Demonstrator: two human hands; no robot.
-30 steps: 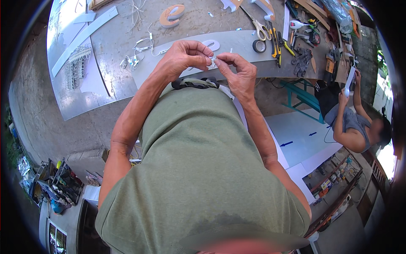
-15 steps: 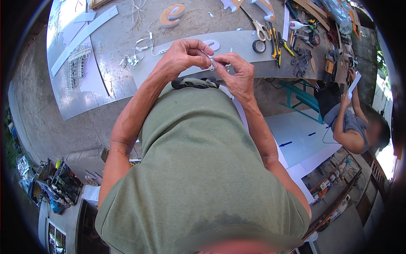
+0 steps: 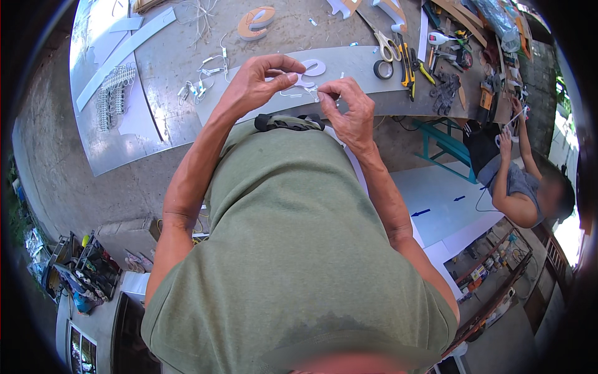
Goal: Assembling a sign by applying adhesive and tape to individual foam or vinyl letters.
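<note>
My left hand (image 3: 265, 81) hovers over the near edge of the table, thumb and index finger apart, with nothing visible between them. Across from it, my right hand (image 3: 350, 112) pinches the end of a thin white wire (image 3: 313, 93) between thumb and fingertips. What hangs on this wire is too small to make out fully. Just beyond my fingertips a small white curved cut-out letter (image 3: 313, 66) lies on a pale sheet (image 3: 355, 68). A string of small white LED modules on wires (image 3: 198, 86) lies left of my left hand.
A brown-faced letter (image 3: 255, 23) stands farther back. To the right lie a roll of black tape (image 3: 382, 69), scissors (image 3: 385, 45), yellow-black cutters (image 3: 408, 71) and dark gloves (image 3: 445, 90). A coiled LED string (image 3: 114, 100) is at left. Another person (image 3: 517, 181) works at far right.
My hands have drawn apart from their shared pinch; my left thumb and index finger have spread. The white wire now shows by my right fingertips. The person at right has turned a white strip.
</note>
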